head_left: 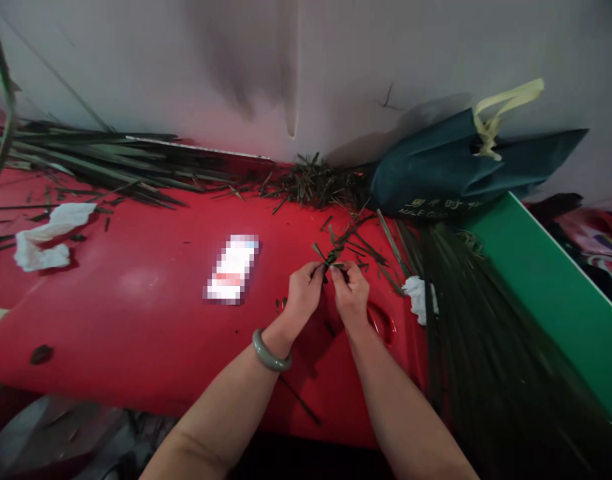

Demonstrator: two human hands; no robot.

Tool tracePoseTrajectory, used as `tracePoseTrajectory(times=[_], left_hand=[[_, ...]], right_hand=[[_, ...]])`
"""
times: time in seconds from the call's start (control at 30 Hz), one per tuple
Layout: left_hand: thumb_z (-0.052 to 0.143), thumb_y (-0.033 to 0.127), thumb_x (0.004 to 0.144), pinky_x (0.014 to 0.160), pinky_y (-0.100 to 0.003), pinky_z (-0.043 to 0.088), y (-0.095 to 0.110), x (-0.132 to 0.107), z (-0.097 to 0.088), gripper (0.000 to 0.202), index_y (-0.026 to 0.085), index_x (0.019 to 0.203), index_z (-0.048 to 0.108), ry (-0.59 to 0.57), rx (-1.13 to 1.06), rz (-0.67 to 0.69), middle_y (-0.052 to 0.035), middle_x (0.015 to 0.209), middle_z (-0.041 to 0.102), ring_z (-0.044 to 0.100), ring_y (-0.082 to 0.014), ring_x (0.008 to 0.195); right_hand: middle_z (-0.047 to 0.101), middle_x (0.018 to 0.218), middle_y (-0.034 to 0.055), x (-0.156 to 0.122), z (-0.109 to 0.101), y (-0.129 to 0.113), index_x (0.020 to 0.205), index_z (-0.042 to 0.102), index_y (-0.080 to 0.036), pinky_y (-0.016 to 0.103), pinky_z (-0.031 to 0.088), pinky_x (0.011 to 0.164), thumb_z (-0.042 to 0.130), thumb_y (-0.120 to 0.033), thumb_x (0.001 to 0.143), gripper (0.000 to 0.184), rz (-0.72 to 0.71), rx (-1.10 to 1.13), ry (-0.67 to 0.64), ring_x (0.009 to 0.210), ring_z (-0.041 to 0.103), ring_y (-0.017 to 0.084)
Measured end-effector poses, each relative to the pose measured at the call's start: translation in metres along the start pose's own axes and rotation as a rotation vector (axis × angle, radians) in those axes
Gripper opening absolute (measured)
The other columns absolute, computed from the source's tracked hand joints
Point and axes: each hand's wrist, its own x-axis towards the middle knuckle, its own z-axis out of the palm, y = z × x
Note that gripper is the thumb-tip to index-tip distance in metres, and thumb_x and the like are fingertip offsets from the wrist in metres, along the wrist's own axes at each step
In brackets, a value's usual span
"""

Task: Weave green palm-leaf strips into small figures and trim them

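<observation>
Over the red table (pixel 136 313), my left hand (pixel 303 295) and my right hand (pixel 351 293) meet with fingers pinched on a small knot of green leaf strips (pixel 335 257). The strips stick out above my fingertips in several directions. A grey-green bangle (pixel 270 352) sits on my left wrist. Both hands hover just above the tabletop, close together.
Long green leaves (pixel 111 163) lie along the wall at the back left, cut scraps (pixel 311 181) at the back middle. A dark green bag (pixel 451 170) lies at the back right. A thick bundle of strips (pixel 486 347) runs down the right. White tissues (pixel 49 237) lie left; a green board (pixel 551 293) right.
</observation>
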Motion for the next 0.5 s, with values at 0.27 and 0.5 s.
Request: tracePoseTrajectory(times=[0.27,0.5], left_hand=[[0.054,0.03,0.07,0.057,-0.021,0.037,-0.0061,0.0013,-0.0005,0.018,0.016,0.073,0.065,-0.078,-0.244,-0.127,-0.0002,0.063,0.059,0.049,-0.0104,0.058],[0.06,0.028,0.066,0.069,-0.022,0.041,0.0002,-0.0004,-0.0007,0.019,0.015,0.08,0.062,-0.021,-0.506,-0.158,-0.0016,0.077,0.062,0.054,-0.0104,0.07]], right_hand=[[0.055,0.066,-0.0013,-0.002,0.0019,0.0033,0.077,0.054,-0.018,0.024,0.043,0.058,0.051,-0.032,0.074,0.015,0.118,0.144,0.002,0.06,0.051,0.012],[0.051,0.061,-0.0041,-0.0057,-0.0003,0.0027,0.073,0.053,-0.017,0.021,0.039,0.053,0.052,-0.031,0.073,0.014,0.198,0.301,0.002,0.054,0.046,0.009]])
